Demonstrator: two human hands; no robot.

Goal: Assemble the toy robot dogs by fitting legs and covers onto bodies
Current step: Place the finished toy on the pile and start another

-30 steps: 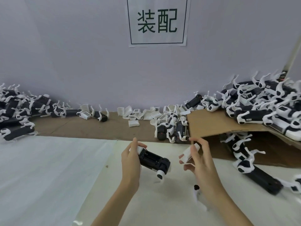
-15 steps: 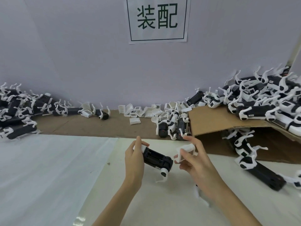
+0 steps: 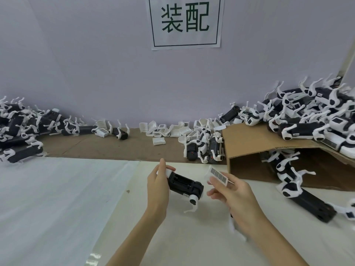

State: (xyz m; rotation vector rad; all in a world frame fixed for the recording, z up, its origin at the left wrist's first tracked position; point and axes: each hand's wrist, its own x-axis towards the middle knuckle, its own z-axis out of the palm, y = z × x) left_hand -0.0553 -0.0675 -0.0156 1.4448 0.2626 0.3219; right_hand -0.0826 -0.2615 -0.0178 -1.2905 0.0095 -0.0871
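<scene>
Cover-fitting under way above the white bench's near middle: the left hand (image 3: pixel 158 184) grips a black oblong plastic dog body (image 3: pixel 183 184), open bay upward; the right hand (image 3: pixel 233 191) pinches a white barcoded cover (image 3: pixel 218 175), likely next aligned and pressed in.

Even soft light, faint shadows, edges bowed, slight blur.

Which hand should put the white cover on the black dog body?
Probably the right hand: it already pinches the white cover, held just beside the black body's open compartment. The left hand grips that body, steadying it.
</scene>
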